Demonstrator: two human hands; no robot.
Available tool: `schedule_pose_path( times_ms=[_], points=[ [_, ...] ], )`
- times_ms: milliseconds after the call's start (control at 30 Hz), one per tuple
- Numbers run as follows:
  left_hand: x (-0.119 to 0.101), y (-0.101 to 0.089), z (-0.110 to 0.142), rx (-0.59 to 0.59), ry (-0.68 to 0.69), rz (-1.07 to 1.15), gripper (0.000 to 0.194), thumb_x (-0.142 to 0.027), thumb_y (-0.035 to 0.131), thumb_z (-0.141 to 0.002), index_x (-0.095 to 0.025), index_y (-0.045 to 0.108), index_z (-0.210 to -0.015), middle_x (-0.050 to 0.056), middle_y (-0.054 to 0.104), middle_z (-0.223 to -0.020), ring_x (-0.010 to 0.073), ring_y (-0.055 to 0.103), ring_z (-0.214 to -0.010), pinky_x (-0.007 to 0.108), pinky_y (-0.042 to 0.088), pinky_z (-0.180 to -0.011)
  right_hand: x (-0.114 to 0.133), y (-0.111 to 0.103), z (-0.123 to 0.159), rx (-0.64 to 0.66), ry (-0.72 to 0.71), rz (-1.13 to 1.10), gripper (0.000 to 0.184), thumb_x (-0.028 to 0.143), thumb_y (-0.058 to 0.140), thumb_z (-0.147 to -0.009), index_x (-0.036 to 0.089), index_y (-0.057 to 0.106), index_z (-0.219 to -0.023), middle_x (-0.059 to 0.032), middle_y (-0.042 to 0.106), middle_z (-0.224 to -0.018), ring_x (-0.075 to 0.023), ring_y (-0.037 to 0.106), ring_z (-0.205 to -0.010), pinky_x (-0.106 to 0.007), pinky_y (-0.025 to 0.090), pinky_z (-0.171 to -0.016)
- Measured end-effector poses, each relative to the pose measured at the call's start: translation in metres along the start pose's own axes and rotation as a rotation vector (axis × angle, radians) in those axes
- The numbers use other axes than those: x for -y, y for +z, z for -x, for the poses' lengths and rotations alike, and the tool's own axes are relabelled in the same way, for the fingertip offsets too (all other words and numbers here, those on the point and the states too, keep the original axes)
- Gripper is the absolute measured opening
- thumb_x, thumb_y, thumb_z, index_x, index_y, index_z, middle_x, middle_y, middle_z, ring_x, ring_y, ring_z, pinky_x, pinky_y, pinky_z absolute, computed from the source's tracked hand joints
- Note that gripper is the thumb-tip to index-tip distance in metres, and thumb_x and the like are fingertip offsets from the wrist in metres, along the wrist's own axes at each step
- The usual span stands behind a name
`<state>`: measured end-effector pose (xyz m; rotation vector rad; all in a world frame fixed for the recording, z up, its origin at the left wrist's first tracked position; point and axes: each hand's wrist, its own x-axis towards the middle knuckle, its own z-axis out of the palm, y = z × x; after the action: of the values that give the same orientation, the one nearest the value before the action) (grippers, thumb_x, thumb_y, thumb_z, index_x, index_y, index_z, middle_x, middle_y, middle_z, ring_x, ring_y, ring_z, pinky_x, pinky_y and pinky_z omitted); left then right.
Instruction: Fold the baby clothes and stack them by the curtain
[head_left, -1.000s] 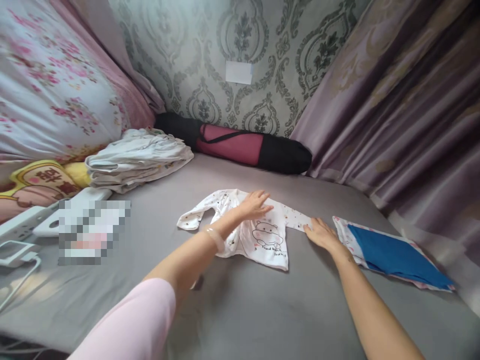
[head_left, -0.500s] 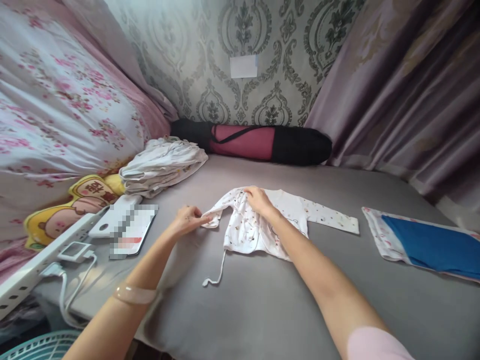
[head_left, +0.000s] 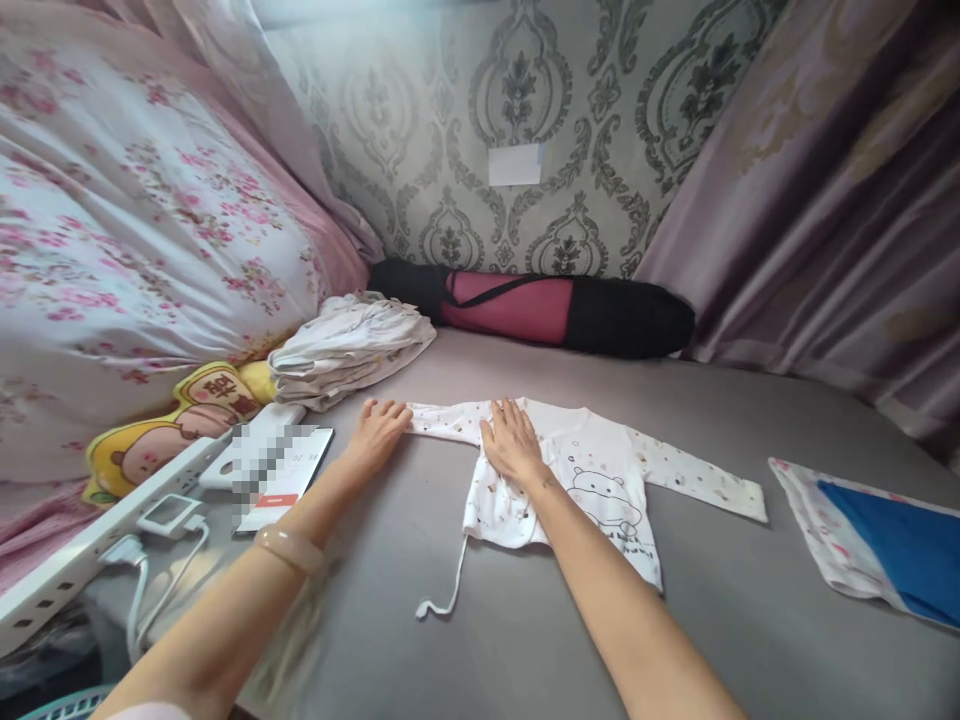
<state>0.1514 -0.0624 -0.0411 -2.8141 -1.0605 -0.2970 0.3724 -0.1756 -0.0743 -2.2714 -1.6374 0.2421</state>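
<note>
A white long-sleeved baby shirt (head_left: 600,450) with small prints and a cartoon animal outline lies spread on the grey bed sheet. One thin tie string trails from its lower left side. At the end of the left sleeve, my left hand (head_left: 379,438) has its fingers curled on the cuff, which is partly hidden by them. My right hand (head_left: 514,440) rests flat on the shirt near the left shoulder, fingers stretched out. The other sleeve extends to the right, untouched.
Folded blue and white cloth (head_left: 885,540) lies at right. A pile of pale clothes (head_left: 345,345), a yellow plush pillow (head_left: 150,450) and a phone (head_left: 281,490) are at left, beside a white rail (head_left: 75,560) with charging cables. A black and red roll bag (head_left: 517,310) lies along the wall.
The left sleeve, bent downward before, is now stretched out straight to the left. My right hand has flattened onto the shirt. The view has shifted, so everything sits lower and mostly further right.
</note>
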Motion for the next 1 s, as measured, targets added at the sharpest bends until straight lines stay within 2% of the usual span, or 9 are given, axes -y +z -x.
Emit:
schedule_pose_path(
  times_ms=[67,167,233,400,567,667,767,900,1000],
  points=[
    [0.011,0.004,-0.003,0.105,-0.149,0.062,0.031,-0.004,0.038,-0.080,-0.020,0.058,-0.096,0.011,0.067,-0.107,0.0247,0.060,-0.101,0.037,0.039,-0.089,0.001,0.002,-0.001,0.004,-0.007,0.032,0.061,0.041,0.026,-0.099,0.008,0.030,-0.150,-0.0157,0.021,-0.158,-0.0262,0.014,-0.147,-0.040,0.009,-0.118],
    [0.021,0.005,-0.017,0.063,-0.444,0.235,0.027,-0.016,0.038,-0.085,-0.021,0.056,-0.104,0.010,0.068,-0.107,0.0236,0.062,-0.097,0.030,0.041,-0.076,0.001,0.004,-0.003,-0.020,-0.017,0.068,0.059,0.036,0.030,-0.097,0.009,0.032,-0.149,-0.0152,0.024,-0.158,-0.0259,0.016,-0.146,-0.040,0.010,-0.117],
    [0.022,0.006,-0.030,0.075,-0.547,0.339,0.023,-0.027,0.041,-0.086,-0.019,0.057,-0.102,0.011,0.067,-0.108,0.0232,0.061,-0.098,0.028,0.041,-0.075,0.001,0.005,-0.004,-0.031,-0.016,0.084,0.059,0.033,0.031,-0.096,0.009,0.032,-0.150,-0.0149,0.025,-0.157,-0.0261,0.018,-0.146,-0.040,0.011,-0.117],
    [0.018,0.013,-0.051,0.175,-0.595,0.462,0.026,-0.043,0.059,-0.071,-0.019,0.058,-0.082,0.006,0.067,-0.086,0.0225,0.060,-0.085,0.025,0.037,-0.066,0.001,0.005,-0.003,-0.028,-0.018,0.117,0.061,0.028,0.034,-0.093,0.013,0.027,-0.152,-0.0140,0.025,-0.157,-0.0270,0.019,-0.146,-0.041,0.013,-0.117],
    [0.018,0.011,-0.053,0.245,-0.533,0.745,0.021,-0.037,0.062,-0.060,-0.019,0.051,-0.066,-0.006,0.044,-0.055,0.0121,0.043,-0.055,0.023,0.028,-0.052,0.002,0.005,-0.002,-0.033,-0.026,0.104,0.058,0.028,0.034,-0.093,0.017,0.033,-0.150,-0.0112,0.024,-0.158,-0.0275,0.018,-0.146,-0.042,0.012,-0.117],
    [0.019,0.007,-0.052,0.151,-0.509,0.949,0.024,-0.034,0.061,-0.059,-0.020,0.043,-0.067,-0.007,0.039,-0.057,0.0096,0.041,-0.054,0.020,0.029,-0.051,0.003,0.006,-0.003,-0.033,-0.002,0.085,0.060,0.028,0.033,-0.092,0.010,0.031,-0.150,-0.0145,0.024,-0.158,-0.0270,0.017,-0.146,-0.040,0.011,-0.118],
    [0.022,0.007,-0.050,0.099,-0.586,1.167,0.032,-0.036,0.066,-0.059,-0.021,0.042,-0.073,-0.008,0.044,-0.062,0.0088,0.046,-0.055,0.019,0.036,-0.052,0.003,0.006,-0.005,-0.009,0.017,0.072,0.064,0.029,0.031,-0.092,0.002,0.027,-0.150,-0.0165,0.021,-0.158,-0.0261,0.015,-0.147,-0.040,0.009,-0.118],
    [0.032,0.010,-0.045,0.178,-0.599,1.322,0.041,-0.038,0.079,-0.055,-0.017,0.055,-0.083,-0.002,0.058,-0.071,0.0107,0.055,-0.061,0.021,0.045,-0.055,0.003,0.008,-0.007,-0.004,0.023,0.073,0.066,0.030,0.029,-0.091,-0.001,0.027,-0.149,-0.0166,0.020,-0.158,-0.0259,0.014,-0.147,-0.039,0.008,-0.118],
    [0.038,0.007,-0.042,0.261,-0.588,1.435,0.039,-0.040,0.081,-0.059,-0.014,0.063,-0.082,0.005,0.066,-0.075,0.0145,0.061,-0.068,0.026,0.052,-0.064,0.003,0.008,-0.007,-0.014,0.028,0.074,0.066,0.030,0.029,-0.091,-0.002,0.027,-0.148,-0.0170,0.020,-0.158,-0.0261,0.015,-0.147,-0.039,0.008,-0.118]
  ],
)
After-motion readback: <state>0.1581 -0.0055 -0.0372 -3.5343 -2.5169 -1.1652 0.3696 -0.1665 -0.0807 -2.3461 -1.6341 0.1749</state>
